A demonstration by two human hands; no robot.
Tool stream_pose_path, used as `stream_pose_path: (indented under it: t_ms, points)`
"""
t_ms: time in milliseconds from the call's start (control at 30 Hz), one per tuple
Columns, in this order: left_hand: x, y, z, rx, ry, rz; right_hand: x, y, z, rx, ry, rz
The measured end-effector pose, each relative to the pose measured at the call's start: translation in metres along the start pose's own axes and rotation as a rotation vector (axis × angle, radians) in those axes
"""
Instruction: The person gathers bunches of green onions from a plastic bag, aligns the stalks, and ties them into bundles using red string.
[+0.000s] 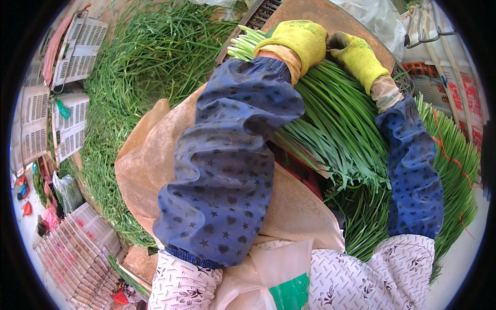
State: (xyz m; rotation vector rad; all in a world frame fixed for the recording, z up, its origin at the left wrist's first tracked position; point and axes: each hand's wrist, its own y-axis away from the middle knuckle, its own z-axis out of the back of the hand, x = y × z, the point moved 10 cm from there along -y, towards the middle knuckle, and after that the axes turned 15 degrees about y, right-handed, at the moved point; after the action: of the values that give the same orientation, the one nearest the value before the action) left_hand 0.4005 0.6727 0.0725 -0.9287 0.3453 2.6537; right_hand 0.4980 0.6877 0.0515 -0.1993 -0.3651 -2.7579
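A large bunch of garlic chives point(338, 116) lies across a rusty brown board point(305, 11), its pale cut ends toward the far left and its green leaves fanning toward me. My left hand point(297, 44), in a yellow knit glove, is closed over the bunch near the pale ends; its fingertips are hidden. Close beside it, my right hand point(361, 59), gloved alike, has its fingers curled to the thumb at the bunch's far edge. Whatever those darkened fingertips pinch is too small to make out. Blue patterned sleeve covers wrap both forearms.
Loose green leaves point(150, 67) are heaped at the left. More chives, with red string point(449, 159) across them, stand at the right. White plastic crates point(77, 51) line the far left, and clear plastic sheeting point(372, 23) lies behind the board. A brown apron covers my lap.
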Motion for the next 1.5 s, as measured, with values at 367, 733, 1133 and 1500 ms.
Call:
stream_pose_path:
  t_ms: [367,733,1133,1500]
  points:
    - [0.003,0.001,0.001,-0.002,-0.07,-0.054,0.002,0.011,0.02,-0.219,-0.106,0.014]
    - [-0.006,0.0,0.002,0.06,0.105,-0.074,0.062,0.063,0.081,-0.375,-0.235,0.174]
    - [-0.023,0.003,0.007,-0.008,0.079,-0.254,0.202,0.176,-0.005,-0.112,0.15,0.495]
    - [-0.023,0.018,0.013,-0.056,0.083,-0.26,0.186,0.16,-0.098,-1.063,3.769,0.608]
